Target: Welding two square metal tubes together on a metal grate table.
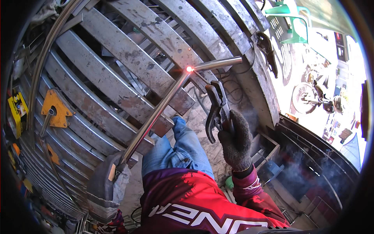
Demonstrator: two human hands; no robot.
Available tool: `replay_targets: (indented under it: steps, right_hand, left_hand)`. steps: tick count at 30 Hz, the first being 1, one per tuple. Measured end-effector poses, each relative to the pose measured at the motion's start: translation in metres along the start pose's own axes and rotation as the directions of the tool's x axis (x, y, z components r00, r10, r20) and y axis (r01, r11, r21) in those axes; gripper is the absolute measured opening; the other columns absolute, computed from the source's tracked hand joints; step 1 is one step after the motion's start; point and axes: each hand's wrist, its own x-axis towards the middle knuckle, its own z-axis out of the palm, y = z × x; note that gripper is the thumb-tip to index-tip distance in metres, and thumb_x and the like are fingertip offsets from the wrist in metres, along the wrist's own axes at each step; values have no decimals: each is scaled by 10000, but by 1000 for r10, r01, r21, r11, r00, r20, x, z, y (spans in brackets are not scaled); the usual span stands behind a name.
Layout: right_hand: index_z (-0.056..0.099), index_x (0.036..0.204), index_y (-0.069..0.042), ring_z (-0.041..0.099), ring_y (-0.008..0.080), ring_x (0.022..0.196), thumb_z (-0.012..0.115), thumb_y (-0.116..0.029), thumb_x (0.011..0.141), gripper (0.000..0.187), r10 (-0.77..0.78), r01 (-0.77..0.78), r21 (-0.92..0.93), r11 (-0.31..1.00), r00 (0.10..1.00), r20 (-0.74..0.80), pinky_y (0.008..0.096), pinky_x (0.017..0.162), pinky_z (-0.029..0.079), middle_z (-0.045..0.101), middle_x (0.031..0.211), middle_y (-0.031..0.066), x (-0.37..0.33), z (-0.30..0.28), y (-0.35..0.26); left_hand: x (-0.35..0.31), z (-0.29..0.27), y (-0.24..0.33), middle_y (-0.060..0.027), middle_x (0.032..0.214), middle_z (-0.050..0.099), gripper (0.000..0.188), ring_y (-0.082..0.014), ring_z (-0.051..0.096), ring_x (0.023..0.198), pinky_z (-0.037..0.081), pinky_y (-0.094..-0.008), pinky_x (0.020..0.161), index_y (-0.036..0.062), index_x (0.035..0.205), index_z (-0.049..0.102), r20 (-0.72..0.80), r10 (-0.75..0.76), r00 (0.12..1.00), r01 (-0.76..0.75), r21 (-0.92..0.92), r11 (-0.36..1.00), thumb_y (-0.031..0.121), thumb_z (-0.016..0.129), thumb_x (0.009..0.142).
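Polished steel makes up the two tubes at the centre of the frame: a long tube [157,112] rising from lower left of centre, and a short tube [220,63] pointing right. They meet at an angle in a glowing spot [189,69], with the tip of a thin electrode [201,78] beside it. Good practice here would be a short, steady arc, an even electrode angle, slow travel along the seam, and no shift in the long tube. Both tubes look round, smooth and mirror-bright, the long one carrying reddish reflections; the seam itself is lost in glare. Below right of the joint, the right hand [236,142], in a dark knitted glove, has its fingers clamped on a black electrode holder [223,102]. At lower left, the left hand [104,185], in a thick grey glove, lies at the long tube's lower end; whether its fingers close on it cannot be told. The slatted metal worktop [132,54] fills the upper left, with an orange plate [58,113] at left. A motorcycle [309,97] stands at upper right.
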Motion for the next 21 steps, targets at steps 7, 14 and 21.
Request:
replay_targets:
  steps: [7, 14, 21]
  right_hand:
    - [524, 1410, 15, 703, 289, 1104, 724, -16, 884, 563, 93, -91, -127, 988, 996, 12, 365, 926, 554, 685, 1218, 194, 1, -1, -2]
    - [548, 1373, 21, 673, 327, 1131, 703, -32, 869, 529, 214, -206, -164, 965, 976, 33, 403, 945, 549, 648, 1269, 205, 3, 2, -2]
    - [522, 1405, 9, 662, 264, 1149, 691, 51, 884, 549, 39, -36, 44, 998, 997, -67, 385, 961, 526, 656, 1255, 180, -1, 3, -5]
  left_hand:
    - [-1, 4, -12, -165, 970, 705, 296, -372, 685, 896, 536, -457, 770, 96, 1213, 659, -37, 31, 999, -27, 100, 995, 248, 649, 959]
    - [4, 21, -42, -173, 920, 704, 267, -374, 694, 850, 543, -466, 727, 84, 1179, 671, -45, -173, 984, 166, -138, 976, 229, 623, 960]
    - [-1, 3, -29, -64, 878, 656, 270, -133, 627, 755, 505, -298, 666, 15, 1261, 645, 13, 109, 994, -108, -67, 992, 117, 590, 1017]
